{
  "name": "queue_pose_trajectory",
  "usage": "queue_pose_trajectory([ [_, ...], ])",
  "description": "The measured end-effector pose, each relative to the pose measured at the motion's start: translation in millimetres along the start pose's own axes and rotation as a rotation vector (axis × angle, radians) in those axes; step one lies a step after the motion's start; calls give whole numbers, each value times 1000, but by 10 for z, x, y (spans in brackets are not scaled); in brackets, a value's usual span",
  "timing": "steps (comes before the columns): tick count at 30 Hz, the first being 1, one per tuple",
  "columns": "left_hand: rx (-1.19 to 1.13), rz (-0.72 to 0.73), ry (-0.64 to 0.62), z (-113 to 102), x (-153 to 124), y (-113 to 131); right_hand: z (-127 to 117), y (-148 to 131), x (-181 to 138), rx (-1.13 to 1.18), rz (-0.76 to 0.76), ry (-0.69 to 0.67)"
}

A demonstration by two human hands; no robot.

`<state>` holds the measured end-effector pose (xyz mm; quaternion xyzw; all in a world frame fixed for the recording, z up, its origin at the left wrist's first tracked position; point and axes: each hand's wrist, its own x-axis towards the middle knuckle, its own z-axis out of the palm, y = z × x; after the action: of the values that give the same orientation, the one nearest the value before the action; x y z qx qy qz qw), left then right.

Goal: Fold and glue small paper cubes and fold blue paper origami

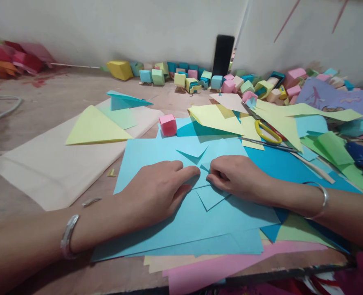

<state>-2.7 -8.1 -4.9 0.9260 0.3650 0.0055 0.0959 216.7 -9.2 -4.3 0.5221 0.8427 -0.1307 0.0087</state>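
Observation:
My left hand [165,184] and my right hand [236,174] meet over a stack of light blue paper sheets [150,155]. Between them lies a small cut piece of light blue paper [212,197], with pointed flaps showing above and below my fingers. My left thumb and index finger pinch its left side. The curled fingers of my right hand grip its right side, where my knuckles hide part of the paper. Just beyond the sheets sits a small pink paper cube [168,125].
Yellow-handled scissors [267,132] lie among yellow paper scraps at the right. A large white sheet [55,176] with a folded yellow sheet [97,129] is at the left. Several paper cubes [158,77] line the wall, near an upright phone [223,55]. Pink paper [212,270] overhangs the front edge.

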Motion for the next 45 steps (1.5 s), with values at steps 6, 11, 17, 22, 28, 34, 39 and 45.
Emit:
queue_pose_trajectory([
  [6, -39, 4, -18, 6, 5, -41, 24, 0, 10, -70, -6, 8],
  [11, -81, -1, -29, -17, 20, -52, 135, 47, -58, -196, -130, 175],
  [17, -106, 3, -9, -8, 25, -55, 144, 84, -107, -363, -616, 514],
  [22, -94, -7, -11, -7, 24, -49, 82, 23, -246, -416, -728, 433],
  [28, -90, -6, -12, -9, 16, -53, 95, -29, -541, -580, -486, 244],
  [34, -76, 2, -5, -2, 23, -57, 19, -87, -545, -547, -466, 316],
  [39, -57, 26, 24, 8, 11, -47, 26, -134, -490, -526, -489, 420],
  [45, 114, 177, 105, 55, -52, 20, 13, -77, -458, -451, -515, 279],
])
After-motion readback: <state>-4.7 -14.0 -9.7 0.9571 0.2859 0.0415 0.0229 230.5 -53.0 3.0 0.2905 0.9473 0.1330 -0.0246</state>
